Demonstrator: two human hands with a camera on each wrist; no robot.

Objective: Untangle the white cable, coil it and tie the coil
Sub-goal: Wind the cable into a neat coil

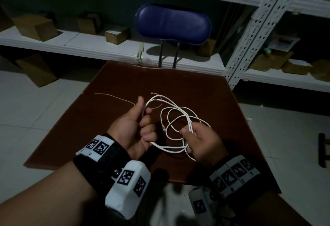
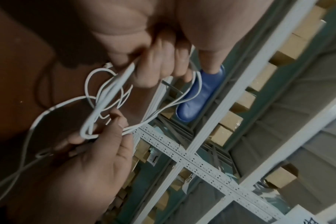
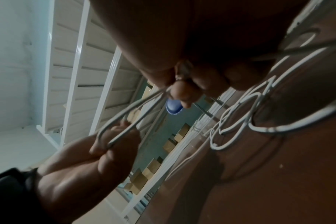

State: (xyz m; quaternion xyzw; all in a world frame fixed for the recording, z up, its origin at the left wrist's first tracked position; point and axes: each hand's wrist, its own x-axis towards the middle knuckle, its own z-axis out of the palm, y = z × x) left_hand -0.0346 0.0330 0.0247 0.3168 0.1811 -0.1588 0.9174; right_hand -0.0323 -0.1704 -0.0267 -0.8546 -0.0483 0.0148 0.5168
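Observation:
A thin white cable (image 1: 175, 116) hangs in loose tangled loops between my two hands, above a dark brown table (image 1: 110, 129). My left hand (image 1: 141, 127) grips a few strands in its curled fingers, thumb up. My right hand (image 1: 192, 140) pinches a bunch of loops between thumb and fingers, to the right of the left hand. In the left wrist view the white cable (image 2: 105, 97) runs from my left hand's fingers (image 2: 144, 71) down to the right hand (image 2: 98, 144). The right wrist view shows the cable (image 3: 238, 112) in loops over the table and a strand stretched to the left hand (image 3: 113, 142).
A thin pale string (image 1: 114, 98) lies on the table behind my left hand. A blue chair (image 1: 173, 23) stands at the table's far edge. White metal shelving (image 1: 250, 34) with several cardboard boxes (image 1: 35, 25) lines the wall behind. The floor (image 1: 26, 109) is pale tile.

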